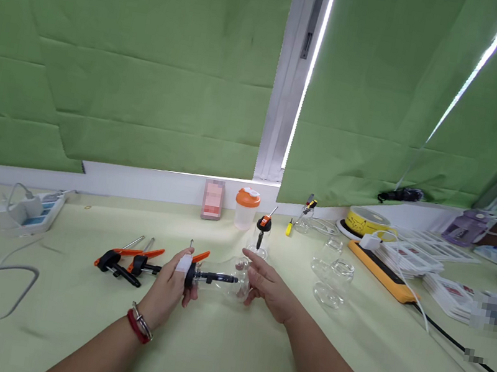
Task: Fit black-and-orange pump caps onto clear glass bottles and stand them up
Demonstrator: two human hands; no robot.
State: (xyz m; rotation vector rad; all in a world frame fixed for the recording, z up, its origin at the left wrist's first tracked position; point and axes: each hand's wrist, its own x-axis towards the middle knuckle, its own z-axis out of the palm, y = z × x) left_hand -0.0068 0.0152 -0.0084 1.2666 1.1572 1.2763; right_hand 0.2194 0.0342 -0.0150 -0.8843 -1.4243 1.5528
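Observation:
A clear bottle (229,274) lies sideways between my hands, its black cap and a dark tube inside it. My left hand (169,286) is closed around the black cap (190,273), from which an orange lever (201,257) sticks out. Something white (184,262) shows at the thumb. My right hand (272,290) grips the bottle's base end with its fingers. Left of my left hand lie black dispenser heads with orange levers (123,259). Behind my right hand stands another capped clear bottle (261,238). Several uncapped clear bottles (331,277) are on the right.
An orange-lidded cup (246,211) and a pink box (213,200) stand at the back. A small jar (304,220) holds tools. On the right are an orange power strip (383,273) and stacked white sheets (411,260). A white power strip (32,211) and cables lie left.

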